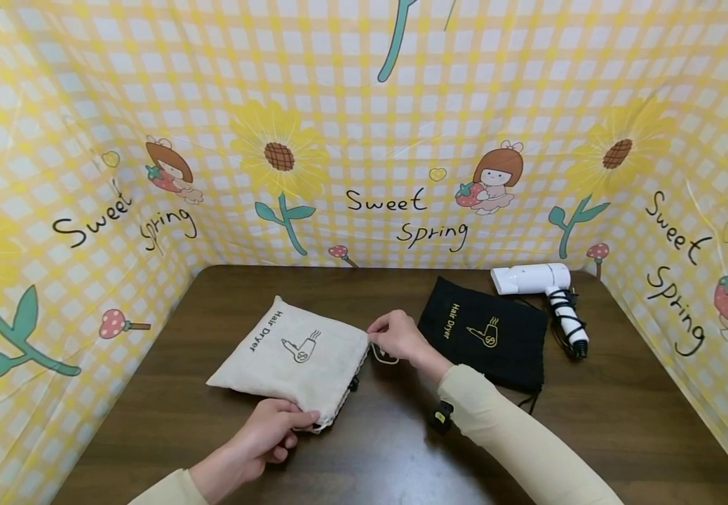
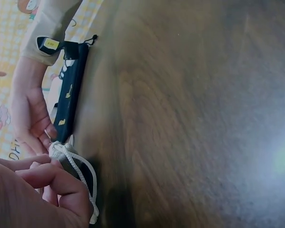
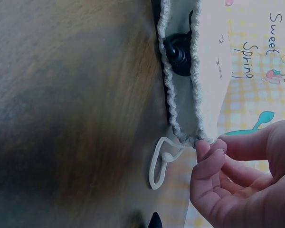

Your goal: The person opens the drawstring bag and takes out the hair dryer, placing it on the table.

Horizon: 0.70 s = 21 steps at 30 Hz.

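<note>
On the cream bag [image 1: 294, 354], left hand [image 1: 267, 433] and right hand [image 1: 402, 338] pinch corners.

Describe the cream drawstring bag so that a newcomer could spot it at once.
On the dark brown table, look left of centre. There, the left hand and right hand hold opposite mouth corners of the cream drawstring bag. Its neighbour, the black drawstring bag, has gold print; this one is pale with black "Hair Dryer" lettering.

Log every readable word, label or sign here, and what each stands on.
"Hair Dryer": white drawstring bag, beside a dryer icon.
"Hair Dryer": black bag, beside another dryer icon.
"Sweet Spring": patterned backdrop, three times.
Too small to read: yellow label on the wrist device.
</note>
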Available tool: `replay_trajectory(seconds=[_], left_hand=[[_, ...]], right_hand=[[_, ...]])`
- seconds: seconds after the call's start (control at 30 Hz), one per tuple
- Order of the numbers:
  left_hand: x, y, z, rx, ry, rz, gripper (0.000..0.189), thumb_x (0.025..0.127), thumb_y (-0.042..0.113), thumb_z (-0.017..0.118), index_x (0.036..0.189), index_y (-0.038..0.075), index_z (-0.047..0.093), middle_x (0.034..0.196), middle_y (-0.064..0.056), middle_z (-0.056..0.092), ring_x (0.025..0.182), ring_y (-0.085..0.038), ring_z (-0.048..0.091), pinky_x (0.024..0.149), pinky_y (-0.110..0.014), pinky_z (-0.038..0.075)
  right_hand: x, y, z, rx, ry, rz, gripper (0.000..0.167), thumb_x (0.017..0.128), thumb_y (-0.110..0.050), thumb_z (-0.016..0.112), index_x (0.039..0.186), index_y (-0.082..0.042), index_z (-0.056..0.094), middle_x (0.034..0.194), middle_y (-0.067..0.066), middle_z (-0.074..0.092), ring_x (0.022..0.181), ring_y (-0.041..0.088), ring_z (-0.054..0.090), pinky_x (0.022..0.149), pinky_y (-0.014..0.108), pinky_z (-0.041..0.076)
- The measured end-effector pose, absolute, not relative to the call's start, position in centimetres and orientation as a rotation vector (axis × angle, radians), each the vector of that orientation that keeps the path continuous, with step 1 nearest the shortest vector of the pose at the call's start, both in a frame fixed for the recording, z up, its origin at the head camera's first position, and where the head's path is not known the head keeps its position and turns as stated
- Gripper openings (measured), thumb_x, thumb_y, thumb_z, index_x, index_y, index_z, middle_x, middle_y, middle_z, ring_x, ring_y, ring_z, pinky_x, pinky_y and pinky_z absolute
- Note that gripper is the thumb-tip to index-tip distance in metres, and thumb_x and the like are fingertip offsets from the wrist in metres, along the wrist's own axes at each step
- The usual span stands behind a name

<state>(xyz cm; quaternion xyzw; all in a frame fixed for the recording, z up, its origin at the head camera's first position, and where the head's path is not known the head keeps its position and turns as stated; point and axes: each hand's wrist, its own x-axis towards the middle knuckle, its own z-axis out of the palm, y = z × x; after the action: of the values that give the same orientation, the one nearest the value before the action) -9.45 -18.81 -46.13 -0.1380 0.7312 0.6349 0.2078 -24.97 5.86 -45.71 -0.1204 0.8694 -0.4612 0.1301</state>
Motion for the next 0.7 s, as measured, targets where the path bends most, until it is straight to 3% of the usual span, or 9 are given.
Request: replay_trajectory(seconds=[0.2, 0.33, 0.43, 0.5, 0.6, 0.7], left_hand=[[-9.6, -18.4, -45.5, -0.305, 2.057, 1.691, 0.029, 0.102, 0.028, 0.072, 0.089, 0.003, 0.065, 0.079, -0.004, 0.063, 0.054, -0.009, 0.043, 0.046, -0.02, 0.032], [-10.4, -19.1, -44.0, -0.069, 2.165, 1.527, 0.043, 0.105, 0.04, 0.065, 0.09, 0.0, 0.069, 0.074, -0.003, 0.065, 0.053, -0.01, 0.048, 0.044, -0.023, 0.034], [-11.6, -20.3, -42.5, 0.068, 2.337, 1.425, 0.039, 0.105, 0.036, 0.066, 0.089, 0.001, 0.072, 0.072, -0.003, 0.064, 0.055, -0.013, 0.051, 0.045, -0.025, 0.037], [-12.9, -21.7, -41.5, 0.088, 2.501, 1.383, 0.031, 0.104, 0.029, 0.068, 0.096, 0.0, 0.075, 0.076, -0.004, 0.065, 0.06, -0.016, 0.054, 0.047, -0.027, 0.041], [-15.4, -24.7, -40.6, 0.038, 2.736, 1.312, 0.026, 0.104, 0.022, 0.068, 0.11, -0.003, 0.075, 0.085, -0.01, 0.069, 0.072, -0.022, 0.062, 0.057, -0.032, 0.049], [-17.9, -27.8, -40.5, -0.03, 2.851, 1.212, 0.037, 0.107, 0.026, 0.062, 0.126, -0.005, 0.07, 0.109, -0.019, 0.072, 0.095, -0.033, 0.068, 0.076, -0.041, 0.055]], right_hand=[[-24.6, 6.1, -45.6, -0.319, 2.493, -1.39, 0.014, 0.099, -0.009, 0.072, 0.111, -0.002, 0.076, 0.096, 0.011, 0.072, 0.076, 0.021, 0.066, 0.065, 0.032, 0.055], [-24.5, 6.1, -45.4, -0.322, 2.5, -1.403, 0.016, 0.099, -0.01, 0.072, 0.113, -0.002, 0.071, 0.097, 0.007, 0.07, 0.08, 0.022, 0.066, 0.067, 0.034, 0.055], [-24.0, 6.1, -45.4, -0.33, 2.523, -1.395, 0.013, 0.098, -0.011, 0.073, 0.109, -0.003, 0.071, 0.094, 0.007, 0.069, 0.074, 0.022, 0.065, 0.063, 0.033, 0.054], [-23.7, 6.2, -45.5, -0.335, 2.537, -1.389, 0.01, 0.098, -0.011, 0.074, 0.105, -0.003, 0.072, 0.091, 0.006, 0.068, 0.068, 0.02, 0.063, 0.059, 0.031, 0.053], [-23.3, 6.4, -45.8, -0.348, 2.537, -1.373, 0.007, 0.098, -0.011, 0.073, 0.099, -0.004, 0.074, 0.084, 0.007, 0.068, 0.063, 0.021, 0.063, 0.054, 0.03, 0.052], [-22.9, 6.5, -46.1, -0.361, 2.524, -1.36, 0.008, 0.098, -0.01, 0.073, 0.094, -0.003, 0.075, 0.08, 0.011, 0.07, 0.062, 0.023, 0.065, 0.051, 0.03, 0.051]])
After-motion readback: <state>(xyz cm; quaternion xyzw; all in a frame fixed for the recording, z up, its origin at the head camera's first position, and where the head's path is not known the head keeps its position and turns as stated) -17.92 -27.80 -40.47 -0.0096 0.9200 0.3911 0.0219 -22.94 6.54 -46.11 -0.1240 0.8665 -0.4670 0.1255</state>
